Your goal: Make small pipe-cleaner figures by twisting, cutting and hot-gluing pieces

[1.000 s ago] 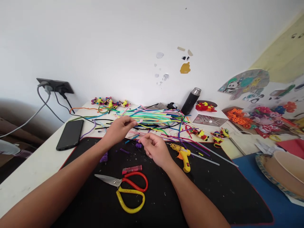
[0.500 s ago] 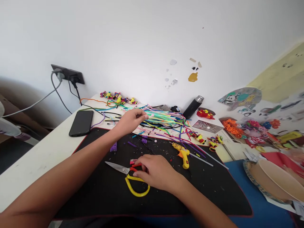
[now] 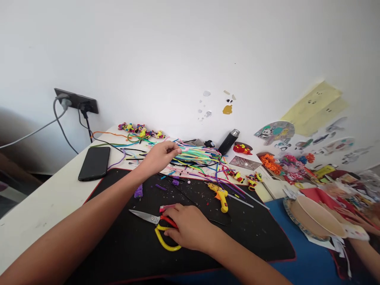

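Observation:
My left hand (image 3: 162, 156) reaches across to the pile of coloured pipe cleaners (image 3: 196, 154) by the wall. Its thumb and fingers are pinched together at the pile; what is between them I cannot make out. Lower down, my right hand (image 3: 190, 226) grips the red-and-yellow handles of a pair of scissors (image 3: 148, 217), which lie on the black mat (image 3: 124, 245) with blades pointing left. A small pink-red object (image 3: 165, 208) sits just beyond those fingers. Purple fuzzy pieces (image 3: 138, 191) lie near my left forearm. A yellow glue gun (image 3: 220, 196) rests right of my right hand.
A phone (image 3: 94, 163) lies at left below a wall socket (image 3: 76, 100). A black flask (image 3: 229, 141) leans against the wall. Small figures (image 3: 140, 130) line the back edge. At right are a round basket (image 3: 308, 221) and another person's hands (image 3: 350, 215).
The view has turned to the right, bringing another person's hands into sight. My right hand has closed over the scissor handles. My left hand stays at the pipe cleaners.

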A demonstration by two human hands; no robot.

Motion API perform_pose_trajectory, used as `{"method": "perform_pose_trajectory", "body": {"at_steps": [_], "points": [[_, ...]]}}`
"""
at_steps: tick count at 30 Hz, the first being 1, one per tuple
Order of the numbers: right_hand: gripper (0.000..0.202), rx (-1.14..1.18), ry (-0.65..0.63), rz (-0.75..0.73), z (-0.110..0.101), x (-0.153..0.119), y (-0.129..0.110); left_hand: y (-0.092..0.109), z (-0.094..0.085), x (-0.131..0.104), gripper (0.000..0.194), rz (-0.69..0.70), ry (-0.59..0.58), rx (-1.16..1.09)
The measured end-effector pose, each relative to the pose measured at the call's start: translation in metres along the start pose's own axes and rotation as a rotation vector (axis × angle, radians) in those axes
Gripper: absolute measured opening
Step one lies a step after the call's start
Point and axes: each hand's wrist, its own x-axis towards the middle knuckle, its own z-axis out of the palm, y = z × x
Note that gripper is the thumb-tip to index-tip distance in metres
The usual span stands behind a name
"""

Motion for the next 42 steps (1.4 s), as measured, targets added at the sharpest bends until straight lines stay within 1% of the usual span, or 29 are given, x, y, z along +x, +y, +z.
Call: {"method": "perform_pose_trajectory", "body": {"at_steps": [4, 7, 10, 13, 14, 15, 17, 19, 21, 24, 26, 27, 29, 33, 36, 38, 40, 42], "points": [[0.041, 0.038, -0.019, 0.007, -0.001, -0.002, -0.001, -0.003, 0.002, 0.000, 0.038, -0.009, -0.023, 0.004], [0.037, 0.182, -0.004, 0.023, 0.002, -0.004, 0.000, -0.007, 0.005, 0.000, 0.039, -0.017, -0.035, 0.010], [0.033, 0.518, -0.014, 0.101, 0.011, -0.008, 0.005, -0.009, 0.008, 0.001, 0.040, -0.018, -0.045, 0.012], [0.030, 0.998, -0.076, 0.259, 0.020, -0.015, 0.015, -0.011, 0.010, 0.001, 0.039, -0.013, -0.059, 0.009], [0.033, 1.160, -0.118, 0.322, 0.023, -0.019, 0.018, -0.012, 0.011, 0.001, 0.039, -0.012, -0.062, 0.007], [0.040, 1.289, -0.178, 0.362, 0.025, -0.022, 0.021, -0.013, 0.012, 0.001, 0.040, -0.012, -0.066, 0.005], [0.055, 1.479, -0.227, 0.400, 0.027, -0.030, 0.025, -0.015, 0.015, 0.001, 0.042, -0.016, -0.073, 0.004], [0.064, 1.610, -0.229, 0.378, 0.030, -0.037, 0.026, -0.017, 0.017, 0.001, 0.044, -0.021, -0.080, 0.004], [0.068, 1.710, -0.240, 0.330, 0.033, -0.042, 0.025, -0.018, 0.019, 0.001, 0.044, -0.024, -0.084, 0.002], [0.070, 1.774, -0.304, 0.277, 0.039, -0.044, 0.023, -0.018, 0.021, 0.000, 0.044, -0.026, -0.080, -0.007], [0.067, 1.779, -0.316, 0.242, 0.041, -0.043, 0.023, -0.016, 0.019, 0.000, 0.044, -0.031, -0.072, -0.019], [0.063, 1.787, -0.292, 0.216, 0.041, -0.043, 0.024, -0.015, 0.018, 0.000, 0.044, -0.034, -0.068, -0.025], [0.055, 1.812, -0.196, 0.160, 0.040, -0.044, 0.027, -0.014, 0.015, 0.000, 0.044, -0.045, -0.055, -0.039], [0.044, 1.909, 0.084, 0.066, 0.030, -0.049, 0.036, -0.014, 0.013, 0.002, 0.048, -0.066, -0.034, -0.055], [0.044, 1.990, 0.266, 0.017, 0.027, -0.049, 0.041, -0.016, 0.016, 0.002, 0.049, -0.066, -0.040, -0.059], [0.048, 2.021, 0.323, 0.029, 0.028, -0.043, 0.042, -0.016, 0.018, 0.001, 0.049, -0.060, -0.049, -0.061], [0.050, 2.026, 0.325, 0.040, 0.030, -0.035, 0.040, -0.015, 0.019, 0.001, 0.049, -0.055, -0.056, -0.060], [0.049, 2.004, 0.318, -0.001, 0.029, -0.027, 0.037, -0.015, 0.019, 0.001, 0.050, -0.054, -0.057, -0.056]]}}
